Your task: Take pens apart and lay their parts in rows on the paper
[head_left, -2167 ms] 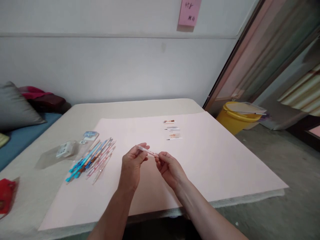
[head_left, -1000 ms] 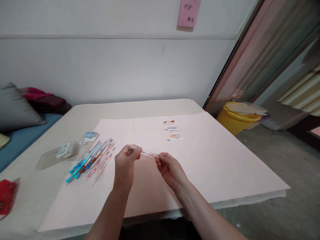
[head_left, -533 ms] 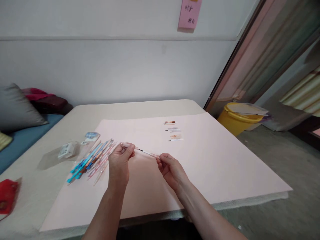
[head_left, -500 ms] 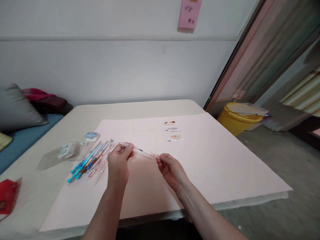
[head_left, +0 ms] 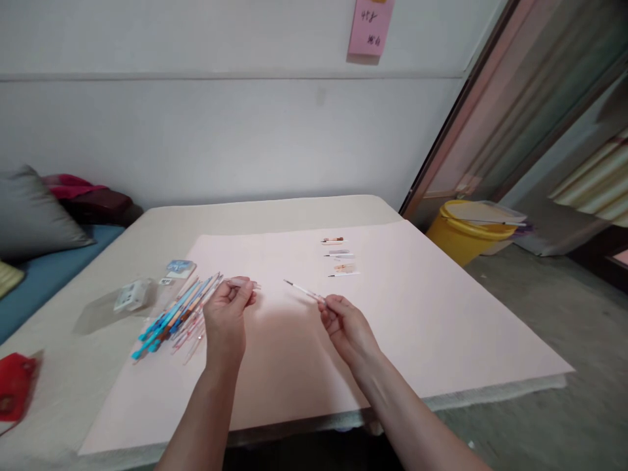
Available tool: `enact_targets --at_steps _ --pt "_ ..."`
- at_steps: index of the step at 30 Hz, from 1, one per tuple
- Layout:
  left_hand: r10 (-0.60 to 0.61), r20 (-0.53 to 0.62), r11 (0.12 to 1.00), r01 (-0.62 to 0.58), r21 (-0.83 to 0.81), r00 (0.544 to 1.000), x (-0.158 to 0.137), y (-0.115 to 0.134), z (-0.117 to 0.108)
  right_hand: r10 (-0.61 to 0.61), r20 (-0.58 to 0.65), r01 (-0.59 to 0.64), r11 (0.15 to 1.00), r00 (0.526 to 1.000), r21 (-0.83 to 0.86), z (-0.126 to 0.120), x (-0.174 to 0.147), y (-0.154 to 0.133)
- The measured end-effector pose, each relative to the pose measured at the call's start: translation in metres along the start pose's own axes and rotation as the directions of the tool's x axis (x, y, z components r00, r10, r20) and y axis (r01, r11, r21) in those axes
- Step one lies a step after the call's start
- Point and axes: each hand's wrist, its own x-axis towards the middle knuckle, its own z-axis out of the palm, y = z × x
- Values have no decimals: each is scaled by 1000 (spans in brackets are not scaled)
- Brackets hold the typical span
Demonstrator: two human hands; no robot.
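Note:
My left hand [head_left: 228, 307] is closed on a pale pinkish pen barrel [head_left: 240, 283], its end sticking out to the right past the fingertips. In my right hand [head_left: 343, 320] a slim white pen refill [head_left: 304, 290] is pinched, its dark tip pointing left, with a pinkish part at the fingers. Barrel and refill are apart, both above the pink sheet [head_left: 294, 373]. Left of my left hand lies a pile of pens [head_left: 181, 314], some blue, some pinkish. Farther back, small groups of pen parts [head_left: 342, 267] lie in rows.
A clear plastic package [head_left: 132, 296] and a blue-and-white packet [head_left: 180, 267] lie beyond the pile. At the left edge sits a red object [head_left: 16, 386]. A yellow bin [head_left: 454, 239] stands on the floor right of the table. A white wall [head_left: 245, 137] rises behind.
My hands have moved apart. The refill's dark tip has come away from the barrel, the refill going right with my right hand and the barrel slightly left.

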Motion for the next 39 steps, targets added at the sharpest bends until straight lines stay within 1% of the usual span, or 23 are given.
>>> enact_targets --at_steps 1,2,3,5,7,10,12,15,18,22,26,28,32,36,37,39 --pt "48 14 995 -49 82 999 1 -8 -1 -23 -22 23 1000 999 17 -2 2 -4" --pt "82 58 979 -91 181 995 2 -18 -3 -39 -45 41 999 998 32 -3 4 -8" --pt "86 120 949 -118 292 989 3 -30 -5 -48 -65 51 998 997 44 -4 6 -12" --pt "25 243 843 -152 516 970 5 -55 -10 -53 -95 58 997 994 55 -6 8 -17" --pt "-18 264 811 -140 569 964 9 -77 -14 -46 -105 53 997 993 62 -7 8 -18" --pt "3 246 786 -154 599 969 14 -93 -20 -35 -73 40 997 997 65 -7 7 -17" --pt "22 237 753 -172 636 971 17 -96 -22 -33 -48 36 997 998 61 -7 6 -15" --pt "4 217 705 -157 692 976 18 -96 -23 -21 -49 24 998 999 66 -6 5 -15" --pt "34 194 708 -161 688 980 17 -96 -23 -10 -50 14 997 999 77 -6 4 -15" --pt "38 214 672 -183 718 976 15 -97 -23 -7 -47 11 997 999 78 -6 4 -16" --pt "56 234 679 -209 704 971 13 -97 -20 -4 -51 8 997 999 81 -6 5 -16" --pt "59 255 663 -229 713 965 12 -95 -17 -3 -54 8 997 999 78 -5 5 -16" --pt "90 254 649 -250 719 963 11 -92 -14 -5 -40 8 997 999 77 -5 5 -16" --pt "32 289 613 -247 750 957 11 -92 -12 -3 -42 6 997 999 71 -5 5 -16" --pt "31 289 610 -247 753 957 11 -93 -12 -4 -41 7 998 999 69 -5 6 -16" --pt "67 284 611 -264 746 956 10 -95 -11 -6 -30 7 998 1000 62 -5 6 -15"
